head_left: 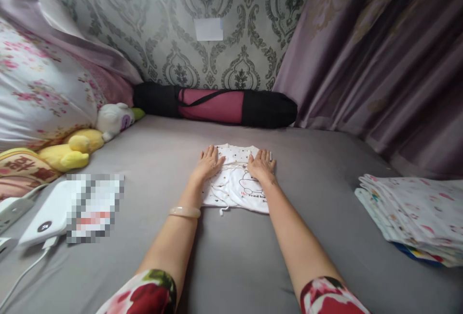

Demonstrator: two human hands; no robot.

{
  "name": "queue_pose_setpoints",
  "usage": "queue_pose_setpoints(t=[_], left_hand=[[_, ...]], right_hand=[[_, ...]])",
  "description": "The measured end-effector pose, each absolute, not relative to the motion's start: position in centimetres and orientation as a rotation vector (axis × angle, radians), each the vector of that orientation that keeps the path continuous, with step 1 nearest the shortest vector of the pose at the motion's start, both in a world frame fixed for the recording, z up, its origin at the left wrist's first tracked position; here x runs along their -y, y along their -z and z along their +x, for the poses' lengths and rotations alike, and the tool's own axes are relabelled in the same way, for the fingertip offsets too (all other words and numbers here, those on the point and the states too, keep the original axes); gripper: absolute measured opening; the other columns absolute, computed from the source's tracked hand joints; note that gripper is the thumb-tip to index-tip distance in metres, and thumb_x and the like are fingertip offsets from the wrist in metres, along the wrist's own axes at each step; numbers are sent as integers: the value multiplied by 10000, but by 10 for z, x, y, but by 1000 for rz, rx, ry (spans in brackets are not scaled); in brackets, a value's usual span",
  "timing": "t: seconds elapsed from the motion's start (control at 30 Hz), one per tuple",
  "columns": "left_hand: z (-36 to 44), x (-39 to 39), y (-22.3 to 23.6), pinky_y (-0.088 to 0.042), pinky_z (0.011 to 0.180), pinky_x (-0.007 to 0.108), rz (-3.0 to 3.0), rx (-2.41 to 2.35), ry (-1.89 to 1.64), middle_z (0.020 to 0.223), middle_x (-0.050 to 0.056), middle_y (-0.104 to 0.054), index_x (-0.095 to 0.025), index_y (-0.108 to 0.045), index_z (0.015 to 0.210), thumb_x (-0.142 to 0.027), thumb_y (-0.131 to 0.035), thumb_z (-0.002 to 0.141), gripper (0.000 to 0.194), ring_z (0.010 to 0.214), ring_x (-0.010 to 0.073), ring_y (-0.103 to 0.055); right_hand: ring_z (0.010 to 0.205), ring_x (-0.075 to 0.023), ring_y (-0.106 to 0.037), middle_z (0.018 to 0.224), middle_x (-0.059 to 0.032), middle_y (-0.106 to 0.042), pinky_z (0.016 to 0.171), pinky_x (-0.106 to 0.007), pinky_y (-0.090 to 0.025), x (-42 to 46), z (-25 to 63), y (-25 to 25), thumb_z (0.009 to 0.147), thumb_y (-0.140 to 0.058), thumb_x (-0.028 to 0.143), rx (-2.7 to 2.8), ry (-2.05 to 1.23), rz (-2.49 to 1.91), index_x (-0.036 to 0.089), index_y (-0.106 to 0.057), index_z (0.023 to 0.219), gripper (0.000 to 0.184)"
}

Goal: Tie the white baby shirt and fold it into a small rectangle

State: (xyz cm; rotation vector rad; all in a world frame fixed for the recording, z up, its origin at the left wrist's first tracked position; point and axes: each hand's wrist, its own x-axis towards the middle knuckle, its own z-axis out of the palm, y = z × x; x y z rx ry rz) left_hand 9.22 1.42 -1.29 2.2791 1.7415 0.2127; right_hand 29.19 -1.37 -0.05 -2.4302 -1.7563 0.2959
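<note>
White folded cotton baby garment with bear print (237, 184) on grey bed sheet (231, 256): left hand (209, 162) and right hand (261, 164) flat on it, fingers spread, gripping nothing.

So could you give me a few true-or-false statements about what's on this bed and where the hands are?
1. Both hands, left hand and right hand, lie flat on the white garment. True.
2. The garment hangs from the curtain. False: it lies on the grey sheet.
3. A stack of folded cloths sits at the right. True.
4. The bracelet is on the right wrist. False: it is on the left.
5. A yellow plush toy lies at the left. True.
</note>
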Motion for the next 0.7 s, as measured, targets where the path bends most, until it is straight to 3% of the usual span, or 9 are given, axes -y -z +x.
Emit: queue_pose_setpoints(t=[0.2,0.33,0.53,0.6,0.7], left_hand=[[91,-8,15,-142,1171,503,2319,-1742,-394,1568,214,-228,-97,-285,1460,-469,-212,986,607,1475,267,-158],[92,-2,14,-150,1159,541,2359,-1760,-443,1564,222,-229,-104,-259,1465,-468,-245,986,603,1476,288,-141],[91,33,7,-60,1178,524,2615,-1602,-364,1579,226,-176,-78,-238,1473,-467,-311,971,639,1479,313,-105],[87,47,2,-120,1175,505,2709,-1460,-382,1561,213,-230,-106,-274,1455,-434,-346,968,591,1466,303,-165],[79,68,-10,-321,1093,435,2789,-1191,-475,1394,179,-455,-152,-447,1327,-382,-389,968,431,1316,274,-415]], right_hand=[[1463,-262,-32,1592,-149,-81,1166,-528,-56,26,303,-12,1002,-167,453,1964,-462,-2256,34,-150,1532,676],[1466,-232,-14,1597,-124,-61,1174,-492,18,57,311,-7,1010,-206,441,2200,-322,-2086,62,-163,1536,649],[1467,-216,-35,1594,-119,-88,1188,-446,-18,103,314,-3,1010,-239,416,2411,-234,-1885,67,-201,1531,629],[1466,-208,-52,1591,-120,-104,1192,-421,-44,115,315,-5,1010,-237,422,2461,-276,-1810,66,-209,1530,631],[1465,-198,-71,1588,-113,-131,1196,-397,-59,131,317,-8,1014,-221,442,2507,-353,-1711,82,-219,1531,630]])
